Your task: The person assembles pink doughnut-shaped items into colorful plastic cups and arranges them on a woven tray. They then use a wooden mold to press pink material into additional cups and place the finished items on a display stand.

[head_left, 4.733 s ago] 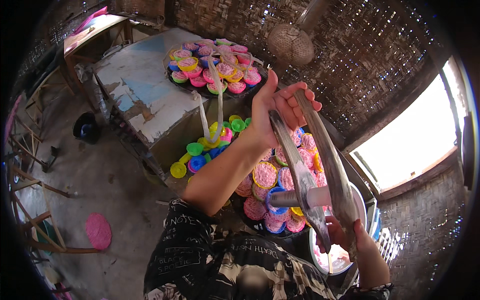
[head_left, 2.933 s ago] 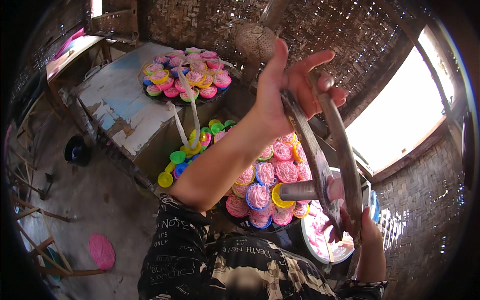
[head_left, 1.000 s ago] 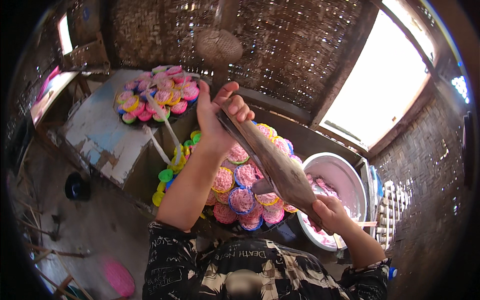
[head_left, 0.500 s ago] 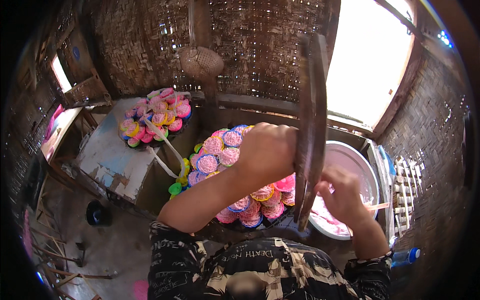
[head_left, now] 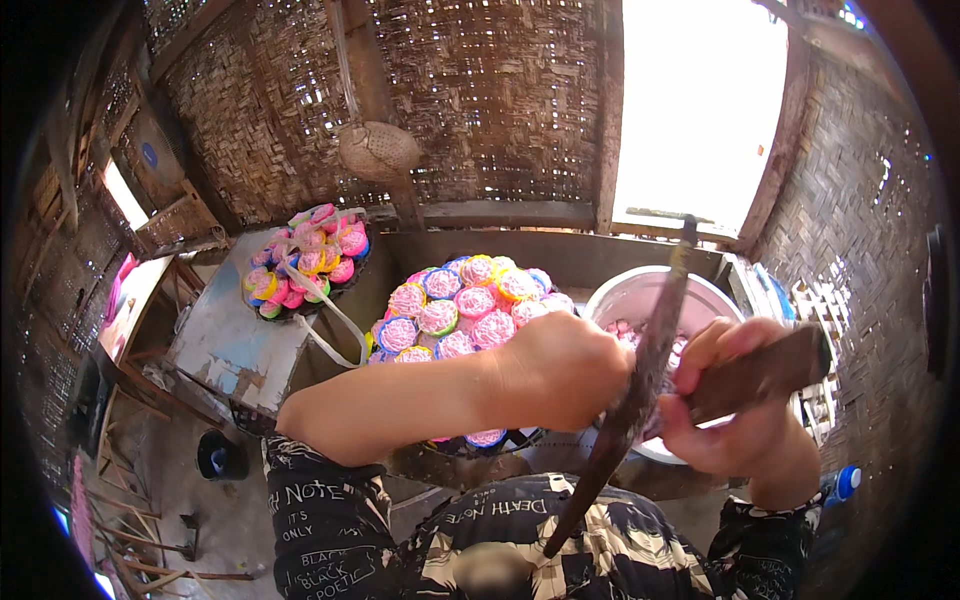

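My left hand (head_left: 585,365) is closed in a fist against a long, narrow dark wooden bar (head_left: 655,350), which slants from the window side down toward my shirt. A flat brown wooden block (head_left: 765,374) is gripped between the thumb and fingers of my right hand (head_left: 725,425). Whether block and bar are joined is hidden. Behind both hands stands a white basin (head_left: 622,285) with pink stuff in it. Pink stringy cakes in colourful cups (head_left: 475,300) are heaped left of the basin, partly covered by my left forearm.
A second pile of pink cakes (head_left: 310,255) sits on a worn white table (head_left: 215,340) at the left. One perforated scoop (head_left: 378,150) hangs on the woven wall. A black bucket (head_left: 220,455) stands on the floor; a blue-capped bottle (head_left: 845,483) is at the right.
The wooden bar has tipped from upright to a slant, its lower end now near my shirt. My left hand has come lower and nearer. My right hand now grips the block.
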A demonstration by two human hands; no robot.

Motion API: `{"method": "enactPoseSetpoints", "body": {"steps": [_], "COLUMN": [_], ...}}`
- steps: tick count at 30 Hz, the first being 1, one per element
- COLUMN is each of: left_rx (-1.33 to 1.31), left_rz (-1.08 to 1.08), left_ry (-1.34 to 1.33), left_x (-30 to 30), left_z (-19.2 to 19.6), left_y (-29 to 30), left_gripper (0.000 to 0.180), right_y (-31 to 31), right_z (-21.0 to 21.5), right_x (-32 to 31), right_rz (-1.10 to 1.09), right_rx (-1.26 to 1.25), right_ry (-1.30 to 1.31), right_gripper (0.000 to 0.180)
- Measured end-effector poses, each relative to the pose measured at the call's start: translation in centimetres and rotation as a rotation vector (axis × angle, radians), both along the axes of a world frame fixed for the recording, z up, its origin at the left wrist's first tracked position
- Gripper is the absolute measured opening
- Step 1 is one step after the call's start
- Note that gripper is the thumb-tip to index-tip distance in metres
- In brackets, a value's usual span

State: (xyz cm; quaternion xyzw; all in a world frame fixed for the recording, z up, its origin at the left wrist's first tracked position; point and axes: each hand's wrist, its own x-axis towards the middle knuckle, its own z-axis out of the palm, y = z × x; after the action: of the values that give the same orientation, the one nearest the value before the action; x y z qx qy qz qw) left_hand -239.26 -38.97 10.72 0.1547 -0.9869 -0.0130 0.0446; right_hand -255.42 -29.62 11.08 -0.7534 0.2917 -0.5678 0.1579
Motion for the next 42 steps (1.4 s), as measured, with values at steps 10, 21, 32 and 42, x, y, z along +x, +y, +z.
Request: {"method": "enactPoseSetpoints", "body": {"steps": [10, 21, 32, 42], "left_rx": [0.644, 1.259, 1.089, 0.947], "left_rz": [-0.178, -0.71, -0.094, 0.026], "left_ry": [0.602, 1.315, 1.195, 1.158], "left_x": [2.2, -4.4, 1.6, 5.5], "left_z": [-2.8, -3.4, -4.1, -5.7], "left_y": [-6.6, -5.2, -2.1, -1.2], "left_gripper": [0.057, 0.021, 0.041, 0.049], "right_y": [6.2, 1.1, -2.1, 1.2], "right_z": [-3.7, -10.5, -28.2, -15.9], "right_x": [-14.9, -10.5, -18.5, -22.4], "right_rz": [-0.683, -0.274, -0.774, -0.942], "right_rx": [-0.195, 0.183, 1.143, 1.233], "right_ry": [-0.505, -0.644, 1.051, 1.415], "right_gripper": [0.047, 0.032, 0.026, 0.022]}}
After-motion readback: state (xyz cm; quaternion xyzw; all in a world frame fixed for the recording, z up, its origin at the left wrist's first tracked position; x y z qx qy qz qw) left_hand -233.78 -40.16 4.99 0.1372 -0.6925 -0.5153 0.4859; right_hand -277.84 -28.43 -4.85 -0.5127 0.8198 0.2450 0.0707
